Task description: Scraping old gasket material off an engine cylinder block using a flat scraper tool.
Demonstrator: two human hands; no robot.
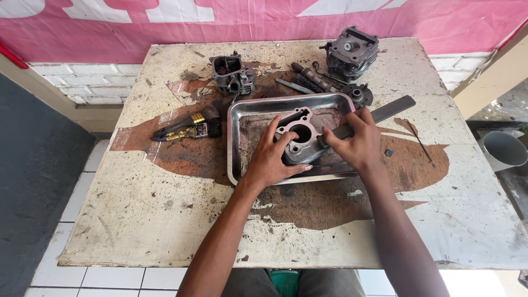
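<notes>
The table [165, 220] is a worn, stained slab with chipped edges. Its near half is bare, so the widest open room lies between the tray [237, 143] and the near edge, and along the left side. The far half is crowded with parts. To the right the top runs on past a small dark nut [389, 152] and a thin rod [419, 142].

The tray is a shallow metal pan with rounded corners, set near the middle of the table. In it stands the cylinder [300, 135], a finned engine block with a round bore facing up and a pinkish top face.

The left hand [272, 159] is clamped on the cylinder's near left side, fingers curled over its rim. The right hand [357, 143] is closed around a flat bar [385, 113], which slants from the cylinder's top out over the tray's right corner and onto the table.

Left of the tray lies a brush [190, 127] with a gold ferrule, well apart from the table's left edge. Beyond the tray sit a small engine casing [232, 74], a wire brush [308, 80], a round gear part [358, 94] touching the tray's far right corner, and a cylinder head [352, 50] near the far edge.

Behind the table hangs a pink banner [247, 25] with large white shapes, above a white brick wall [93, 82]. Off the right edge stands a grey funnel [503, 149]. White floor tiles [71, 198] show at the left.
</notes>
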